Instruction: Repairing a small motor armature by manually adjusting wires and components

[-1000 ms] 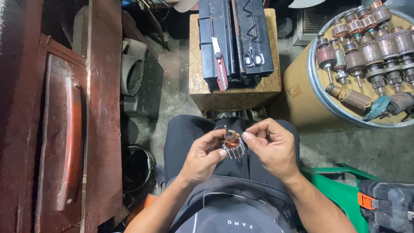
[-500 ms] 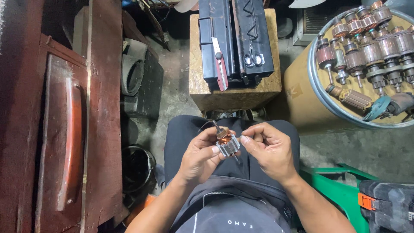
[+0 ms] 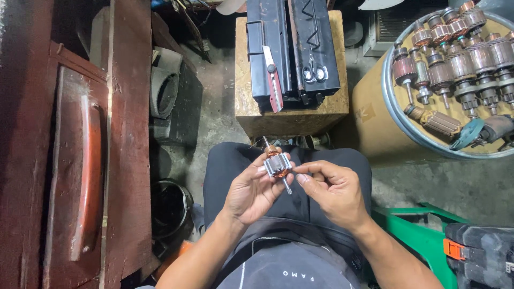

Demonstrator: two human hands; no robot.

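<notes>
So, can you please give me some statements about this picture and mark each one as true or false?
1. The left hand holds a small motor armature with copper windings. True.
2. The right hand rests flat on the wooden block. False: it is at the armature, over the person's lap, with fingertips near the shaft.
3. A round drum at the right carries many more armatures on top. True.
4. The black metal parts lie on the green frame. False: they lie on the wooden block ahead of the knees.
5. The armature in hand is lying on the floor. False: it is held up between both hands.
</notes>
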